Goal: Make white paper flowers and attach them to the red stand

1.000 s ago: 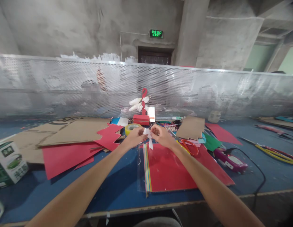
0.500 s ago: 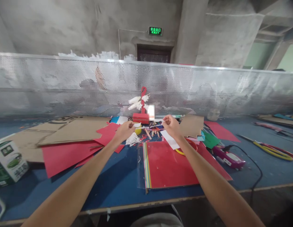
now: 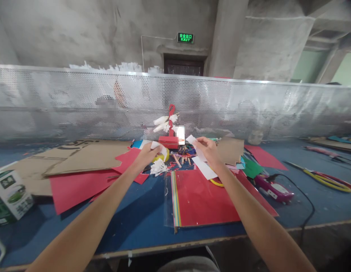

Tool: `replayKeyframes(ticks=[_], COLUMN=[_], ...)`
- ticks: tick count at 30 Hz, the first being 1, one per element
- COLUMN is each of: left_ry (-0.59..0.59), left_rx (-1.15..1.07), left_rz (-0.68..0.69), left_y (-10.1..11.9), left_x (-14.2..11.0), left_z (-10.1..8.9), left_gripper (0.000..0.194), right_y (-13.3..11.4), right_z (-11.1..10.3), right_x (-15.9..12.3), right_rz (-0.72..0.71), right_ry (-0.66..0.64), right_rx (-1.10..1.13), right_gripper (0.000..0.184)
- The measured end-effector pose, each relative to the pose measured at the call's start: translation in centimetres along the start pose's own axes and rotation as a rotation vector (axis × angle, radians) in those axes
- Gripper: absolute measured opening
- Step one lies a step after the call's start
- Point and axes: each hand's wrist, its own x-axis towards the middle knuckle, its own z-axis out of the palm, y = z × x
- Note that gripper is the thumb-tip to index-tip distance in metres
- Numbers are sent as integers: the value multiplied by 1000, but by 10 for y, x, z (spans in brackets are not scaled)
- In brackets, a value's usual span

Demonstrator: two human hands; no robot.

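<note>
My left hand [image 3: 148, 154] pinches a curved white paper strip [image 3: 161, 148] in front of a yellow tape roll [image 3: 165, 155]. A white paper piece [image 3: 196, 145], upright and slightly tilted, is held between the fingers of my right hand [image 3: 208, 150]. There is a gap between the two papers. Below my left hand lies a white paper flower [image 3: 159, 167] with a fringed edge. Under my right wrist a white sheet [image 3: 203, 168] rests on a stack of red paper [image 3: 206, 200]. Beyond my hands stands a red paper craft [image 3: 168, 142] with white flowers on its upright strip.
Cardboard [image 3: 87, 156] and red sheets [image 3: 76, 189] cover the left side, near a green and white carton [image 3: 11, 196]. To the right lie a purple device [image 3: 274, 189] with a black cord and yellow-handled scissors [image 3: 319, 176]. A perforated metal screen [image 3: 130, 102] borders the table's back.
My left hand has shifted slightly left and my right hand slightly right. The white papers, thin and reaching toward each other before, now show their faces, with a wider gap between them.
</note>
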Motion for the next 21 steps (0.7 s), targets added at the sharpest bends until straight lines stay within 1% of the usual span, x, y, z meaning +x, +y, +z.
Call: replayKeyframes(ticks=[2, 3, 5, 6, 8, 10, 12, 13, 14, 15, 16, 18, 20, 21], left_ry=[-40, -62, -98, -108, -124, -153, -192, -210, -227, -243, -258, -290, -320, -328], left_rx=[-89, -133, -209, -238, -279, -296, -297, -294, -292, -288, -283, -265, -242, -225], left_rz=[-4, -14, -38, -47, -53, -46, -35, -30, -27, -25, -25, -15, 6, 21], left_y=[7, 9, 13, 14, 16, 17, 18, 19, 19, 19, 20, 20, 20, 19], left_x=[-4, -5, -8, -8, -9, -10, -11, -11, -12, -13, -13, -14, -15, -14], left_z=[1, 2, 2, 2, 2, 3, 3, 4, 4, 5, 7, 10, 13, 15], left_gripper=[36, 38, 40, 39, 37, 33, 31, 30, 29, 28, 28, 29, 30, 30], right_y=[-1, 0, 4, 6, 12, 17, 18, 17, 16, 13, 9, 1, -6, -7], right_z=[1, 1, 0, 0, -1, -1, 0, 0, 0, 1, 2, 7, 14, 18], right_x=[-2, -3, -4, -5, -5, -6, -7, -7, -7, -8, -8, -11, -16, -18], right_rz=[109, 163, 248, 262, 231, 163, 120, 108, 94, 80, 65, 46, 45, 55], right_ry=[-97, -146, -256, -320, -436, -520, -536, -528, -511, -500, -502, -563, -626, -645], right_rx=[73, 63, -58, -159, -410, -656, -820, -846, -825, -758, -649, -351, -94, -9], right_gripper=[27, 27, 22, 19, 12, 8, 8, 9, 13, 19, 26, 38, 43, 44])
